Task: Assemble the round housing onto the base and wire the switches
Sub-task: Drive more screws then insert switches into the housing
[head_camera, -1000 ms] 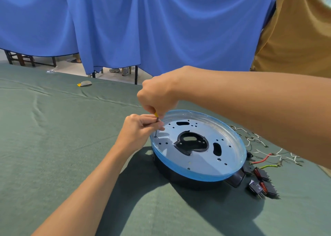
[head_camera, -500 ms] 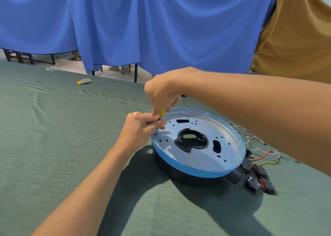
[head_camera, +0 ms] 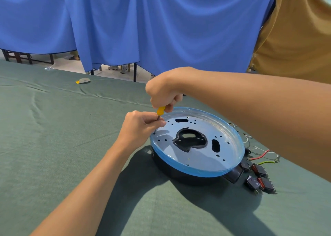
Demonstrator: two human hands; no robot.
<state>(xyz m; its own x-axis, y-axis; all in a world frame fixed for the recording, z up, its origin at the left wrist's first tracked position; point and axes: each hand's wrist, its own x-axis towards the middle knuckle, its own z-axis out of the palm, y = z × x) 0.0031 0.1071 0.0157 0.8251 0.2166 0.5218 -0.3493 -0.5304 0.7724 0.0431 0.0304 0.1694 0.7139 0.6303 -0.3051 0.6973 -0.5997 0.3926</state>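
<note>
The round silver metal housing with a blue film-wrapped rim is seated on the black plastic base, which is set on the green cloth-covered table. A small yellow-handled screwdriver is gripped from above by the right hand, with its tip set upright at a hole near the housing's left edge. Its dark shaft is pinched by the left hand. Black rocker switches and loose coloured wires are laid just right of the base
</note>
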